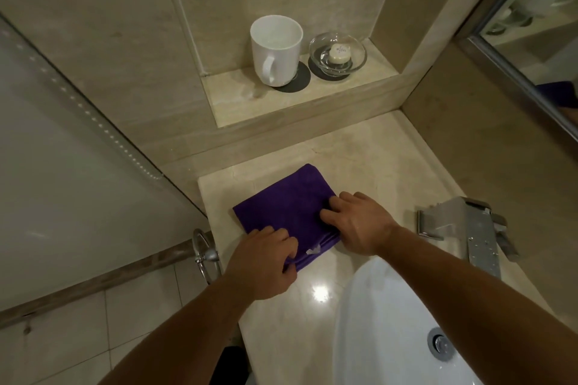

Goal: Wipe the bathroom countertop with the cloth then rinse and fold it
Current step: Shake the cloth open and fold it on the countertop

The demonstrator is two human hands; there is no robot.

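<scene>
Head view: cloth (281, 206) lies folded flat on the worktop (375, 159), left of the basin (375, 322), so the stone backs each crease. Left hand (266, 262) has its grip closed on the near edge, probably keeping the layers aligned. Right hand (356, 222) bears bent fingers on the right edge; whether that grip pinches or only presses cannot be told. Folding looks nearly complete.

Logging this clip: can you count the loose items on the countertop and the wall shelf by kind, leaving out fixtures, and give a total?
purple cloth: 1
white mug: 1
glass dish: 1
soap bar: 1
dark coasters: 2
Total: 6
</scene>
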